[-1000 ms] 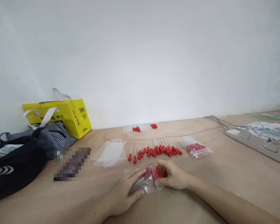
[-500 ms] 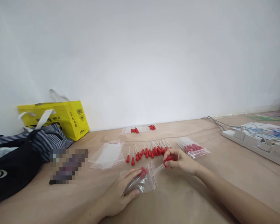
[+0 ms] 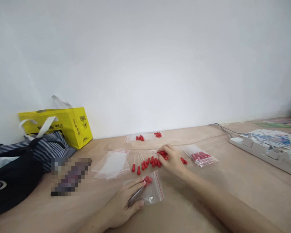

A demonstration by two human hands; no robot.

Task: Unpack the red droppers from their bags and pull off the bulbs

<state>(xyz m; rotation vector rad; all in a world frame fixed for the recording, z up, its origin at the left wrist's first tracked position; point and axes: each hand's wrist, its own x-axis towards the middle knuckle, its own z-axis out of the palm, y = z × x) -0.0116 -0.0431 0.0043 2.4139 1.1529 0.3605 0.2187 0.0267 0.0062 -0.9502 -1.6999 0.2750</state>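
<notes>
My left hand is closed around the near-left part of a clear zip bag, whose red-striped mouth faces right. Red rubber bulbs show inside the bag by my fingertips. A dark, shiny long edge lies between thumb and fingers; I cannot make out what it is. My right hand is over a row of glass droppers with red bulbs. Its fingers are pinched on red-bulbed droppers, with thin stems pointing left; how many is hidden. The hand covers part of the row.
Flat empty zip bags lie left of the row. A filled bag of droppers lies right of it, and another bag with red bulbs lies near the wall. A power strip is at right; a yellow bag stands at left.
My right hand has moved from beside the bag's mouth, up and left, onto the dropper row. Loose droppers at the row's right end have shifted. My left hand stays on the bag.
</notes>
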